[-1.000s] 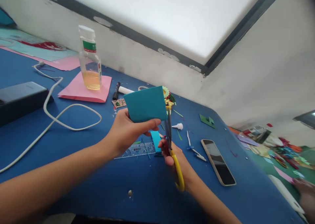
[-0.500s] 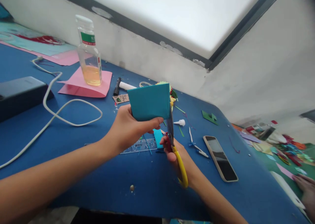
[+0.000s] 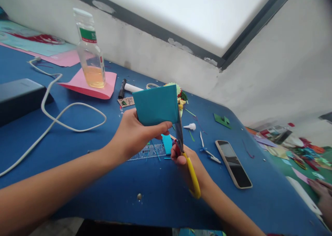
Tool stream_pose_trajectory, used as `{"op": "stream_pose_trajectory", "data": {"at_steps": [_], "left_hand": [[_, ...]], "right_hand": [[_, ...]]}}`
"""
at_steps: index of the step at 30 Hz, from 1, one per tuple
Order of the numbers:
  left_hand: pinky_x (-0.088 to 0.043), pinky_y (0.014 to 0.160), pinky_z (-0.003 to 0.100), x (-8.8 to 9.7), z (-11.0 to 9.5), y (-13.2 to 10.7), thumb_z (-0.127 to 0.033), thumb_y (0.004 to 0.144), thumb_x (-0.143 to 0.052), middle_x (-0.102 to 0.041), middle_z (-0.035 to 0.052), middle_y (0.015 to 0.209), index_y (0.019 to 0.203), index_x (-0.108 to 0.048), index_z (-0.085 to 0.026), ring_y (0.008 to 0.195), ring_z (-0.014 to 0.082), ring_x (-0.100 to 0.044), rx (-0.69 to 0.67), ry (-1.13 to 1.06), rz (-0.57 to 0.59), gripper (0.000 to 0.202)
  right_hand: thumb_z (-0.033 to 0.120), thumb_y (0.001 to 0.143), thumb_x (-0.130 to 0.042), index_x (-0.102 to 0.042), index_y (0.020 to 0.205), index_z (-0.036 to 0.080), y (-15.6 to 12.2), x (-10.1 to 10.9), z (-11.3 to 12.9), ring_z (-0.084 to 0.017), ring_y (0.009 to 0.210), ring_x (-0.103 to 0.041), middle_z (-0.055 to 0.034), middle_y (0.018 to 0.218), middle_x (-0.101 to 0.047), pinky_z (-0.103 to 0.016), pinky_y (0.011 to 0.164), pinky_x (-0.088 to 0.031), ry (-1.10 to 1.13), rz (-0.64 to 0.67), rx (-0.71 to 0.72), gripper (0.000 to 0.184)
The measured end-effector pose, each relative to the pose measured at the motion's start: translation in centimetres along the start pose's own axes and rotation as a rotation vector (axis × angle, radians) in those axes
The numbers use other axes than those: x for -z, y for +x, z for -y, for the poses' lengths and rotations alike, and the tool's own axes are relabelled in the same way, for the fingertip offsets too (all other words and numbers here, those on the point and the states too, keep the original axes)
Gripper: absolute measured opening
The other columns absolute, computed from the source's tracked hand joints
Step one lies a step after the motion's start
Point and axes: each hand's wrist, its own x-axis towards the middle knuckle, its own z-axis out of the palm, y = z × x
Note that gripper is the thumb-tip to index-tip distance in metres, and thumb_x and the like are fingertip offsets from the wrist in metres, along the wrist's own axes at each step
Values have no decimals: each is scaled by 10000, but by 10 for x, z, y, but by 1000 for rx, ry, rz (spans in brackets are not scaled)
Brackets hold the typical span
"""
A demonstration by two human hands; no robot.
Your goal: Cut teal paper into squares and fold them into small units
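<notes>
My left hand (image 3: 133,134) pinches the lower edge of a folded teal paper sheet (image 3: 155,104) and holds it upright above the blue table (image 3: 77,139). My right hand (image 3: 185,160) grips yellow-handled scissors (image 3: 188,161), whose blades point up along the sheet's right edge. A smaller teal paper piece (image 3: 167,143) lies on the table below, beside a clear ruler (image 3: 146,152).
A glue bottle (image 3: 89,52) stands on pink paper (image 3: 89,83) at the back left. A white cable (image 3: 59,115) loops from a dark box (image 3: 19,97). A phone (image 3: 233,164), a marker (image 3: 128,88), a white nozzle cap (image 3: 190,126) and green scraps (image 3: 222,121) lie around. Another person's hand (image 3: 320,191) shows far right.
The teal sheet and scissors have risen slightly and the blades have run further up its right edge. The view has shifted a little to the right.
</notes>
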Motion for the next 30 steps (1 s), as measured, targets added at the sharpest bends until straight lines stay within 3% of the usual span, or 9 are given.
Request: {"op": "stream_pose_trajectory", "data": {"at_steps": [7, 14, 20, 24, 30], "left_hand": [[-503, 448, 204, 0, 2, 0, -232, 593, -754, -656, 7, 586, 694, -670, -133, 551, 158, -642, 10, 2, 1, 165], [-503, 457, 182, -1, 2, -1, -241, 603, -762, -661, 2, 610, 716, -676, -132, 557, 141, -642, 44, -49, 16, 180], [-511, 456, 176, 0, 3, 0, -264, 617, -762, -672, 9, 643, 736, -676, -135, 578, 144, -649, 55, -112, 31, 196], [-524, 454, 194, 2, 2, 2, -306, 656, -731, -695, 10, 753, 840, -681, -172, 626, 155, -656, 14, -151, -25, 232], [-524, 465, 203, 2, 1, 0, -309, 589, -771, -691, 20, 723, 786, -676, -141, 625, 168, -650, -28, -21, -96, 276]], "right_hand": [[776, 737, -298, -479, 674, 192, -2, -3, -3, -139, 516, -469, -12, 614, -516, -252, 465, -325, 41, -17, -24, 615], [865, 638, -164, -451, 625, 197, -2, -3, 1, -136, 498, -455, -12, 585, -489, -241, 435, -325, 14, -31, -32, 728], [829, 680, -263, -507, 694, 186, -3, -2, -1, -142, 507, -492, -16, 596, -537, -251, 458, -361, 12, -44, -26, 688], [855, 649, -177, -490, 637, 184, -2, -2, 2, -143, 502, -489, -28, 596, -543, -260, 468, -362, -59, -52, -9, 741], [887, 583, -127, -465, 645, 192, 1, -4, 5, -134, 494, -458, -16, 594, -516, -251, 459, -355, -91, -29, 30, 775]]}}
